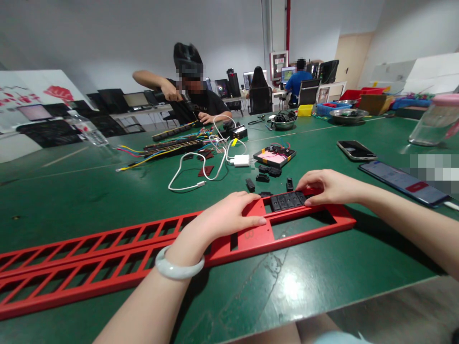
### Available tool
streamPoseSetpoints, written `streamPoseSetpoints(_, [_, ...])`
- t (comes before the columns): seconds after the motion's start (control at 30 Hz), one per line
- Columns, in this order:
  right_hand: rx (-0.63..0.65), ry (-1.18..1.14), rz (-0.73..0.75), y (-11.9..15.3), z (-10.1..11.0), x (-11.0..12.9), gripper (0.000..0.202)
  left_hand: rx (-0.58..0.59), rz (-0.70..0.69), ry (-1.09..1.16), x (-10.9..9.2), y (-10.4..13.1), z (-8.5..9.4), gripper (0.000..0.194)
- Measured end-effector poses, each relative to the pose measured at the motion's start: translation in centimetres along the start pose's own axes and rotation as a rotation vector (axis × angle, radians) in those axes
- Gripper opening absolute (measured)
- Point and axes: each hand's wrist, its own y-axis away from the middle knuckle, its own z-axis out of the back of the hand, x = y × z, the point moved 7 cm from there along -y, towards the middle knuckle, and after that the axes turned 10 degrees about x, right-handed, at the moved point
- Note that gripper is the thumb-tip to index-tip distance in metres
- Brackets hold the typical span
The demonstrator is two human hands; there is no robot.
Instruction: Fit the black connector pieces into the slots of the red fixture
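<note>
A long red slotted frame [251, 240] lies across the table before me. My left hand [229, 212] grips its solid middle section, thumb on top and fingers at the far edge; a pale bracelet [179, 265] circles that wrist. Several small black blocks [287, 201] sit side by side in the far slot at the frame's right end. At the right end of this row, my right hand [321, 188] pinches the last block between thumb and fingers. Just beyond the frame lie loose black blocks [270, 170] of a similar look.
A person [190, 95] works across the table beside bundled wires [172, 145]. A white charger [241, 160] with cable, an open black box [274, 155], two phones [356, 150], metal bowls [347, 116] and a clear jar [430, 122] stand around. The table's near edge [358, 298] is close.
</note>
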Motion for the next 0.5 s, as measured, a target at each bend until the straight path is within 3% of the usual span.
streamPoseSetpoints(0.5, [0.013,0.032,-0.001,0.03,-0.05,0.12,0.039,0.000,-0.006,-0.002,-0.12,0.03,0.03,0.057])
